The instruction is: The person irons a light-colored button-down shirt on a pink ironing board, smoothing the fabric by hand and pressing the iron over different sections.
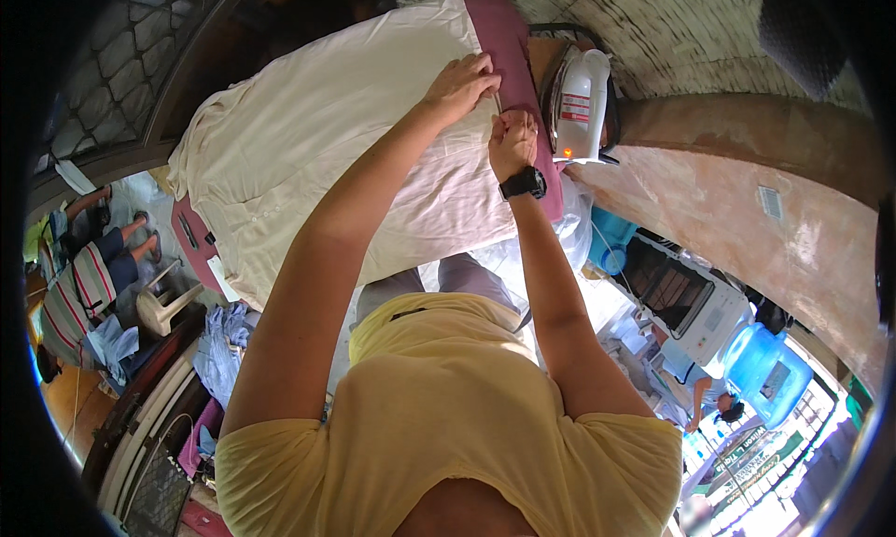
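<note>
Landmark: the white iron [582, 134], standing with its indicator light lit orange. We find the cream garment [345, 117] directly left of it, spread over the maroon-covered table [493, 26]. We record its long axis as running away from the iron, leftward and slightly toward the wearer; the hem facing the iron is the edge at which both hands meet.

The left hand [462, 87] lies left of the iron, fingertips pinching that hem. The right hand [514, 147] is the nearer to the iron, just left of its base and closer to the wearer; we read it as closed on the same hem, though its fingertips are partly hidden. A black watch [525, 182] sits on the right wrist.

Containers, all on the wearer's side of the iron: we see a teal container [611, 241] nearest, contents not visible; further off and to the right, a translucent blue jug [773, 374], whose fill we cannot tell. Well left of the iron, a dark slender tool [189, 231] rests on the maroon cover.
</note>
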`<state>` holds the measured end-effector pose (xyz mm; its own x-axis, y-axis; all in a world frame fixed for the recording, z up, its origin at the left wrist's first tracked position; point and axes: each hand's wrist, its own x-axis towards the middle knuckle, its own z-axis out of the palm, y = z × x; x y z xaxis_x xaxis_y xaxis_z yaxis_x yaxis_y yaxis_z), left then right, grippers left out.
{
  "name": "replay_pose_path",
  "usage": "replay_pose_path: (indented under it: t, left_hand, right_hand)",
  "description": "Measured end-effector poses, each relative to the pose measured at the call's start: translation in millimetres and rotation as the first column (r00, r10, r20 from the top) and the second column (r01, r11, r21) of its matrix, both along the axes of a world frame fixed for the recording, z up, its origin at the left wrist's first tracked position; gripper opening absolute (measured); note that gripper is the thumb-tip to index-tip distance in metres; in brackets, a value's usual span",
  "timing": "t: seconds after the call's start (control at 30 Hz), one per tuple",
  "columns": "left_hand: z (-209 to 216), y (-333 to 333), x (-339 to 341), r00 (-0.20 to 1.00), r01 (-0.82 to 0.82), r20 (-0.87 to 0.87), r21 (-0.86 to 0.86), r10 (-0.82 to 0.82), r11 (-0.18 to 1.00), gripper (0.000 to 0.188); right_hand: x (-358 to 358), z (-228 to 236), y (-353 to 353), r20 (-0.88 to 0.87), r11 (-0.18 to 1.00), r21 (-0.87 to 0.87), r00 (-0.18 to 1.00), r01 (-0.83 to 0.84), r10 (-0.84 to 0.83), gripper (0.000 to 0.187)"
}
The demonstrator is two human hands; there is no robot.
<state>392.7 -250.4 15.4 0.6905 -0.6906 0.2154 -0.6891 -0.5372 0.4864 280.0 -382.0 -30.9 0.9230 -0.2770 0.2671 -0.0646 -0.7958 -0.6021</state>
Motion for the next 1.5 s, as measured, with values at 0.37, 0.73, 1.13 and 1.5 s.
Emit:
replay_pose_path:
  t: [0.37, 0.73, 1.13, 1.5]
  left_hand:
    - [0, 35, -50, 0.945, -0.326, -0.032, 0.023, 0.326, 0.945, 0.021]
    - [1, 31, -66, 0.951, -0.293, 0.087, -0.035, 0.295, 0.955, 0.016]
    - [-10, 44, -121, 0.979, -0.180, 0.138, 0.238, 0.150, 0.954, 0.062]
    - [-14, 41, -113, 0.987, -0.155, -0.012, 0.222, 0.161, 0.963, 0.057]
  right_hand:
    - [1, 22, 25, 0.210, 0.971, 0.062, 0.954, -0.233, 0.215, 0.017]
    - [1, 22, 12, 0.069, 0.928, 0.168, 0.943, -0.334, 0.327, 0.049]
    - [18, 62, -47, 0.003, 0.988, -0.003, 0.988, -0.153, 0.153, 0.036]
    - [65, 101, -139, -0.240, 0.972, -0.050, 0.942, 0.230, -0.235, 0.075]
